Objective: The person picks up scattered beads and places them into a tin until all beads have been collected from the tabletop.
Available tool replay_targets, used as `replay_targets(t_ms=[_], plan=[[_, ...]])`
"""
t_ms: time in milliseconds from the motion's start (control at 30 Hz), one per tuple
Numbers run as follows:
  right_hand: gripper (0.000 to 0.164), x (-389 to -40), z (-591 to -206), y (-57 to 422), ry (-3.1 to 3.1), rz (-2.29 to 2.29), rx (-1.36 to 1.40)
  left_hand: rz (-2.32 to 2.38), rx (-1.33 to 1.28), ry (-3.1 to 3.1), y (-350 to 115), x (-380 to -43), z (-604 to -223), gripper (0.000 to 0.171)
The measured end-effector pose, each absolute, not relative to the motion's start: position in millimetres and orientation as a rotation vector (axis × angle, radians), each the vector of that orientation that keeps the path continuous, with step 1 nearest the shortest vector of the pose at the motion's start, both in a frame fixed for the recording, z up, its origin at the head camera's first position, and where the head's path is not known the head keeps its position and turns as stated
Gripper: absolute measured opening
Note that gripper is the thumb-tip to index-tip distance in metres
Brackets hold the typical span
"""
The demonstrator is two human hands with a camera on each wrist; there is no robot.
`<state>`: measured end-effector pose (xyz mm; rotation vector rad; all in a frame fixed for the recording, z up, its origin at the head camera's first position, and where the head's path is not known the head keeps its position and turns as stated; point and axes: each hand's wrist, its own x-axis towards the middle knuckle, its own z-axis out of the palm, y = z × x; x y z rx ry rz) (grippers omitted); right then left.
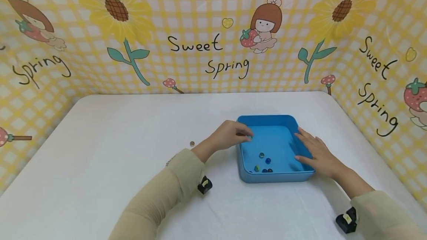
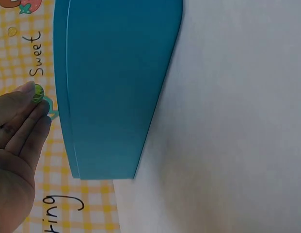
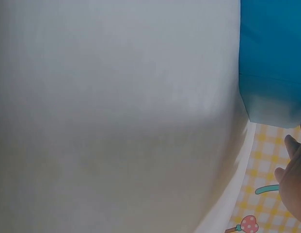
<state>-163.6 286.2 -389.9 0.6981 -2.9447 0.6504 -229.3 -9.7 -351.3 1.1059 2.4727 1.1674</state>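
Over the left rim of a blue tray point(image 1: 277, 177), my left hand point(image 1: 228, 135) pinches a green marble point(image 2: 39, 93) between thumb and fingertips; the left wrist view shows the marble clearly. My right hand point(image 1: 321, 157) rests on the tray's right rim with its fingers spread and fairly straight. Inside the tray, toward the near side, lie several marbles, among them a blue marble point(image 1: 268, 161), a green marble point(image 1: 261, 155) and a yellow-green marble point(image 1: 256, 168). In the right wrist view only part of the right hand point(image 3: 294, 177) shows, beside the tray wall.
A brownish marble point(image 1: 192, 143) lies on the white tabletop point(image 1: 110, 151), left of the tray and just behind the left forearm. A yellow checked cloth point(image 1: 197, 14) with printed flowers and figures hangs behind the table and along both sides.
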Motion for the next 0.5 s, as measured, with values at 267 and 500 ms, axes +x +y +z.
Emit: replay_targets(t_ms=[267,500], plan=[[0.064,-164,-391,287,-2.941,0.644,0.700,1.068,1.219,2.394,8,-225,-356,0.018],[0.064,-164,-392,288,-2.931,0.644,0.708,0.889,1.304,2.351,22,-222,-362,0.018]])
